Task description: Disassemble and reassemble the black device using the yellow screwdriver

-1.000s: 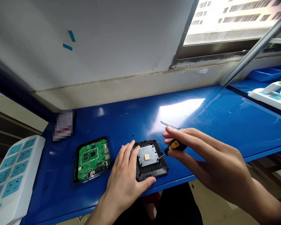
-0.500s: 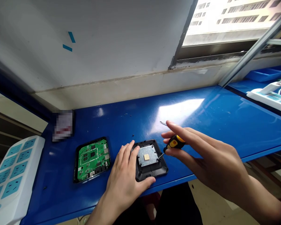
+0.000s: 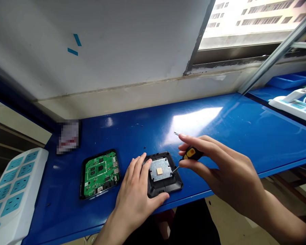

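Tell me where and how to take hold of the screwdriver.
Likely best by the thick handle, coming from the right and above. The handle sits at the raised right end, while the thin shaft slants down leftward to the plate's right edge.

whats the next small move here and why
Probably a small turn of the screwdriver by the right hand: its tip appears to meet the metal plate near its right edge, while the left hand rests on the black cover, seemingly steadying it.
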